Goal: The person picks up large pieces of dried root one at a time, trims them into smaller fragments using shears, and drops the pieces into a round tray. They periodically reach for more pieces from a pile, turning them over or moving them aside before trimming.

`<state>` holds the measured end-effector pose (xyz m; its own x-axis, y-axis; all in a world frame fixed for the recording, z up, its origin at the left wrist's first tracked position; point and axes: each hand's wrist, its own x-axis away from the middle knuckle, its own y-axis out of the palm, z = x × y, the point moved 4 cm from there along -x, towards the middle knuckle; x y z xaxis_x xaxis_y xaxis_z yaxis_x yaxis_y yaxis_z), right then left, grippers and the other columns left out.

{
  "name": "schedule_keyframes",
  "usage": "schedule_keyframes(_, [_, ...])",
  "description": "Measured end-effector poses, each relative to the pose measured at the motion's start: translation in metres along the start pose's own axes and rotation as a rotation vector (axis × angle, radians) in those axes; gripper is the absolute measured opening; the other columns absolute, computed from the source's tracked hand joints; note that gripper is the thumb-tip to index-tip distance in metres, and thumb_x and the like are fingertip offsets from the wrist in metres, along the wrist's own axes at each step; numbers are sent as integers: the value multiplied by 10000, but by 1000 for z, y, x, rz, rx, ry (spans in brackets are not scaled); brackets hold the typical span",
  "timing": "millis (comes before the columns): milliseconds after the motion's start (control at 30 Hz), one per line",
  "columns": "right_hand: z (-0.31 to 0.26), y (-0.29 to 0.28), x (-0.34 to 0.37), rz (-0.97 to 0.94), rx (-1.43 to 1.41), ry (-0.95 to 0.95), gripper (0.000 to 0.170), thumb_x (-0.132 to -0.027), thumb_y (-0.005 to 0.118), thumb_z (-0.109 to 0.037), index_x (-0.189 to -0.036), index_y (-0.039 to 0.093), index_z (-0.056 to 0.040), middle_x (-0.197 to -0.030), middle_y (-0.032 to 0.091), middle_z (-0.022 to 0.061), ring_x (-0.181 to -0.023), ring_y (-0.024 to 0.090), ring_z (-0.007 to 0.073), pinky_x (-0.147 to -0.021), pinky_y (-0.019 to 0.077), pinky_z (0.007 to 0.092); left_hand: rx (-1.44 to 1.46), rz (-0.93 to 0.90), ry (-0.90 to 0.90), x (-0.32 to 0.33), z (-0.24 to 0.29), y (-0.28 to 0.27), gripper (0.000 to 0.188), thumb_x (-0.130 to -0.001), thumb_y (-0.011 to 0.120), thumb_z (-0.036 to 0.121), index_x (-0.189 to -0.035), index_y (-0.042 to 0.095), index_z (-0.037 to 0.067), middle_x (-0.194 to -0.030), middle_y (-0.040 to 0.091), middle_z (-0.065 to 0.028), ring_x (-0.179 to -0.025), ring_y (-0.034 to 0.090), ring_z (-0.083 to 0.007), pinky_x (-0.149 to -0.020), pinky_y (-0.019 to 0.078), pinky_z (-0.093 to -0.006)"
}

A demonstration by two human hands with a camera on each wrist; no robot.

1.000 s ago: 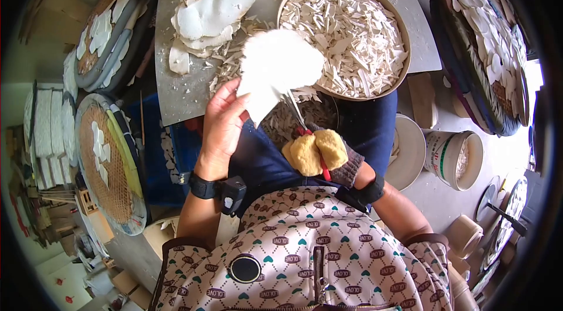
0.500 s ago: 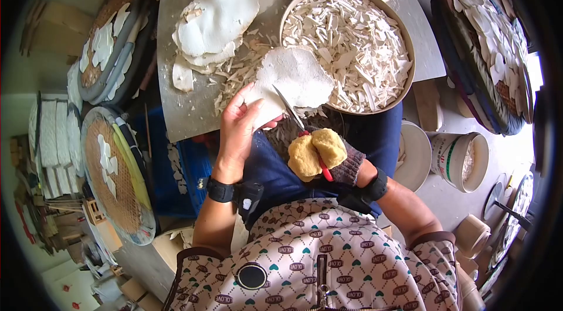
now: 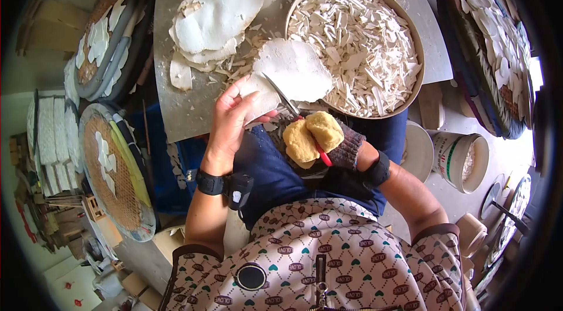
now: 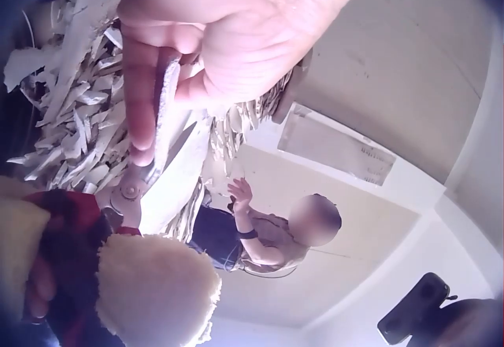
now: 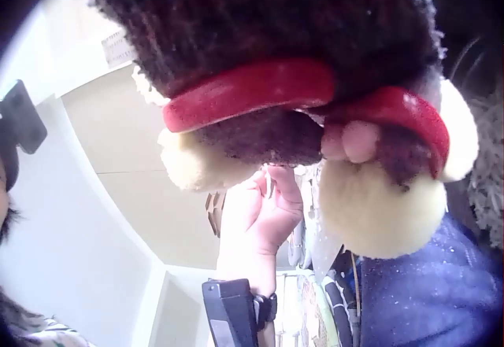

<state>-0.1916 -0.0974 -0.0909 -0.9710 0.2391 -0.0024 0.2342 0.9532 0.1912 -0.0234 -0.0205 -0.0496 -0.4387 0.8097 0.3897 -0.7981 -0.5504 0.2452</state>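
Note:
A flat, whitish, irregular piece (image 3: 296,70) is pinched at its lower left by the left hand (image 3: 229,123), thumb on top. Scissors (image 3: 282,95) lie with one blade over the piece and the pivot near its lower edge. The right hand (image 3: 349,145), in a dark knitted glove with yellow foam pads (image 3: 324,130), grips the red handles. The left wrist view has the left hand (image 4: 220,40) holding the piece edge-on beside the scissors (image 4: 130,192). In the right wrist view, the right hand's glove (image 5: 268,24) fills the top, fingers through the red handles (image 5: 252,91).
A round tray (image 3: 419,47) of whitish strips stands right of the piece on a metal board (image 3: 176,106). Stacked flat pieces (image 3: 220,15) lie at the upper left. Buckets (image 3: 446,161) are at the right, and round woven racks (image 3: 117,194) stand on both sides.
The held piece has tilted and shifted from its earlier brightly lit pose. The scissors' visible blade has moved up and left, farther across it. Both hands keep their grips.

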Motion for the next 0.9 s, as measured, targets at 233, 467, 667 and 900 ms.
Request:
schedule_keyframes(233, [-9,-9,-12,17,576,-184,247,-738,690,-64,-963,596,-32,-909,614,110,-860,596,249,-755,476,320,-57,-88,-68,-7,-9,-5,392,-875,529,111,-1246,446,17,-1043,607,-111,-803,649,-213,-630,568,-293])
schedule_keyframes(467, [15,-16,-2,172,301,-229,226,-730,672,-134,-929,623,-40,-912,625,135,-887,584,288,-765,462,365,-27,0,303,-4,21,-29,228,-900,503,71,-1113,566,17,-1174,552,-83,-1003,562,-131,-897,450,-282])
schedule_keyframes(667, [51,5,17,39,-501,-73,240,-860,574,-98,-1084,548,-17,-1060,592,91,-995,568,195,-896,450,311,-164,77,298,11,19,-42,194,-895,454,12,-952,639,2,-1077,606,-85,-975,584,-146,-844,474,-277])
schedule_keyframes(900, [29,28,21,25,-654,21,229,-889,541,-83,-1102,531,0,-1064,592,78,-978,574,152,-888,465,284,-45,134,281,25,9,-17,290,-865,542,60,-1126,436,-8,-964,614,-145,-692,632,-183,-630,524,-264])
